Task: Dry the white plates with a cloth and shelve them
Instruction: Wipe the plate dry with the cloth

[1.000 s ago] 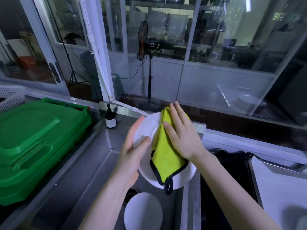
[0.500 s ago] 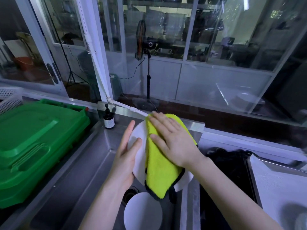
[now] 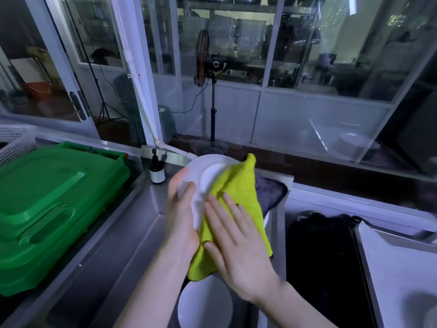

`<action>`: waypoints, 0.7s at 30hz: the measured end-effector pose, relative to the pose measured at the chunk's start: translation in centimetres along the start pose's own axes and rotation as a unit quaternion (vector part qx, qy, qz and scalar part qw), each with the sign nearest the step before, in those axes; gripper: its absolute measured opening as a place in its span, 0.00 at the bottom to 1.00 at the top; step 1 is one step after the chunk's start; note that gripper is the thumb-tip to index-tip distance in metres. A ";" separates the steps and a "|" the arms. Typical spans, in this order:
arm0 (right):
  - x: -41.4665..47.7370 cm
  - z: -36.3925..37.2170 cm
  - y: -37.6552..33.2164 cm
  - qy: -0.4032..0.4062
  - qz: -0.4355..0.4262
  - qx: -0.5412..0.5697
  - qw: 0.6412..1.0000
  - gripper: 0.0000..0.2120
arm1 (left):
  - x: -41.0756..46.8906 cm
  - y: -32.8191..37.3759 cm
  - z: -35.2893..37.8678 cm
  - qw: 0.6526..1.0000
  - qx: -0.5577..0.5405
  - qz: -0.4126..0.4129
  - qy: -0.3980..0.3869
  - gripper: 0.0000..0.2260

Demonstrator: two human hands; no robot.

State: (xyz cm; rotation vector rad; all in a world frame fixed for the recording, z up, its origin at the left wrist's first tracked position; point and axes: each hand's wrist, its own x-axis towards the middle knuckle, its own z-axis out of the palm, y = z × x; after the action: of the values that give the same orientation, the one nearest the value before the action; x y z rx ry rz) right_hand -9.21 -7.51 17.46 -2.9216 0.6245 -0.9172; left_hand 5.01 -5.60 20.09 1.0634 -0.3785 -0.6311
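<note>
Your left hand [image 3: 182,216] clamps the round white ceramic plate [image 3: 208,172] by its left rim. Your flat right hand [image 3: 236,252] presses the yellow-green cloth [image 3: 238,185] onto its face.

left hand [image 3: 181,221]: fingers grip plate [image 3: 208,170] | right hand [image 3: 236,247]: flat, fingers straight

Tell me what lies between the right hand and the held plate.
The yellow cloth: the right hand presses it flat against the plate that the left hand holds, shown in the head view.
</note>
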 end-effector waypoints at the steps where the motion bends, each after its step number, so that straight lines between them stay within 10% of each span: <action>1: 0.6 0.0 -0.2 -0.001 -0.017 -0.023 1.000 0.26 | 0.0 0.0 0.2 1.000 -0.005 -0.003 -0.009 0.14; 8: -0.1 -0.6 2.2 0.009 -0.034 -0.019 0.999 0.26 | 0.8 0.6 -0.8 0.998 -0.064 -0.020 0.001 0.14; 16: 1.4 -2.1 5.0 0.059 0.209 0.246 0.945 0.28 | 0.8 0.9 -2.0 0.997 -0.047 -0.012 -0.058 0.16; 21: -0.1 -1.4 2.0 0.027 0.079 0.093 0.992 0.26 | 0.2 0.2 -1.3 0.998 -0.052 -0.007 -0.028 0.13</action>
State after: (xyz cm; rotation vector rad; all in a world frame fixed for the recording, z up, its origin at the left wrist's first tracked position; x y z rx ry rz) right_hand -10.78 -9.19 18.34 -2.6491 0.7199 -0.9823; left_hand 5.98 -4.74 19.64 0.9509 -0.3831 -0.6867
